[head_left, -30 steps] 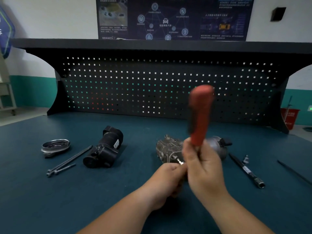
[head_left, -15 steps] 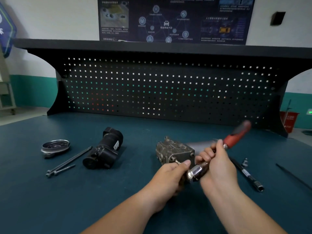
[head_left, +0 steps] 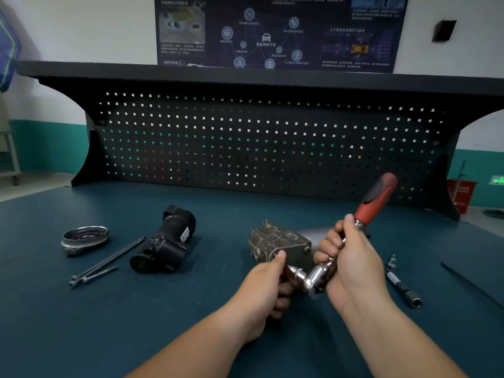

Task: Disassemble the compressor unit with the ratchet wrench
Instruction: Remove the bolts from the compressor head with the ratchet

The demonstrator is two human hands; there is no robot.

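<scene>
Nearside of the compressor unit (head_left: 281, 242), my left hand (head_left: 261, 287) pinches the socket (head_left: 296, 272), right hand (head_left: 354, 264) clamps the ratchet wrench (head_left: 374, 201) slanting up-right

Bare left hand (head_left: 261, 286), right hand (head_left: 356, 266); forearms (head_left: 191, 347) bare (both).

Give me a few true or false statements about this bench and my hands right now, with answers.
1. The right hand grips the ratchet wrench. True.
2. The wrench's handle is blue. False: it is red and black.
3. The black housing lies left of the compressor unit. True.
4. The long bolts lie right of the compressor unit. False: they lie left of it, beside the black housing.
</scene>
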